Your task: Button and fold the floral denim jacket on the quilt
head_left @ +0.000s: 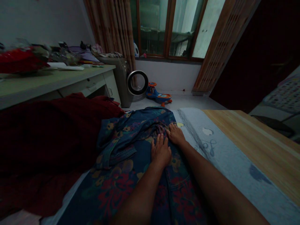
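Observation:
A dark blue garment with a red and yellow flower print (pixel 131 162) lies spread over the bed in front of me. My left hand (pixel 160 150) rests flat on it, palm down, fingers stretched out together. My right hand (pixel 175 133) lies just beyond and to the right, fingers extended onto a bunched fold of the same cloth near its far edge. The two hands almost touch. Neither hand grips anything.
A dark red blanket (pixel 44 137) is heaped on the left. A light grey sheet (pixel 225 156) and a wooden bed edge (pixel 262 147) run along the right. A cluttered desk (pixel 47 81), a round fan (pixel 137 82) and a ride-on toy (pixel 159 95) stand by the window.

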A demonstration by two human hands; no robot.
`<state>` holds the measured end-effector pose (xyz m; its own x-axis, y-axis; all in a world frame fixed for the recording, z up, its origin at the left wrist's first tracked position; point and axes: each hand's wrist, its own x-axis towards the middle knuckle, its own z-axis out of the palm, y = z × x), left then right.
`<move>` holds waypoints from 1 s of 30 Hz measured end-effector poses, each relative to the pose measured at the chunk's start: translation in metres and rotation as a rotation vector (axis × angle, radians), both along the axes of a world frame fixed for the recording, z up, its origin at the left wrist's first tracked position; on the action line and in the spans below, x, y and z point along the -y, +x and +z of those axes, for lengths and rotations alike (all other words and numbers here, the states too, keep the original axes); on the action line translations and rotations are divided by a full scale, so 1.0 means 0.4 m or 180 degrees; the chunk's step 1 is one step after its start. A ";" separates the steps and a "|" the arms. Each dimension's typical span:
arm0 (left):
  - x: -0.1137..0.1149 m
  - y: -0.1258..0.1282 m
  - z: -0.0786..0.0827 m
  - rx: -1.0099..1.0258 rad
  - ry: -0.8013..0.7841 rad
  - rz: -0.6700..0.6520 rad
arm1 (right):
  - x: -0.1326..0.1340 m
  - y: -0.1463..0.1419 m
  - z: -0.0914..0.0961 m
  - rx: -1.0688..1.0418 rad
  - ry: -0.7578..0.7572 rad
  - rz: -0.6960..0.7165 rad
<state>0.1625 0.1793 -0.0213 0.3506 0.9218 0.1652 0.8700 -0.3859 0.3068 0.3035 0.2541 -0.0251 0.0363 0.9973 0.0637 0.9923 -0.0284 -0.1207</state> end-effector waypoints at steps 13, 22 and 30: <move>0.003 0.000 0.000 -0.0017 0.0021 0.0044 | -0.073 0.062 0.003 0.0093 0.0076 -0.0402; 0.002 0.002 -0.006 0.0019 0.0048 0.0064 | -0.106 0.062 0.035 0.0390 0.0512 -0.0666; 0.003 0.002 0.001 0.0050 -0.0032 0.0073 | -0.192 0.034 0.051 0.0060 0.0477 -0.1208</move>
<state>0.1633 0.1781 -0.0209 0.3270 0.9312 0.1612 0.8736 -0.3629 0.3243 0.3172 0.3310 -0.0045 0.3975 0.8929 0.2115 0.9167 -0.3766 -0.1332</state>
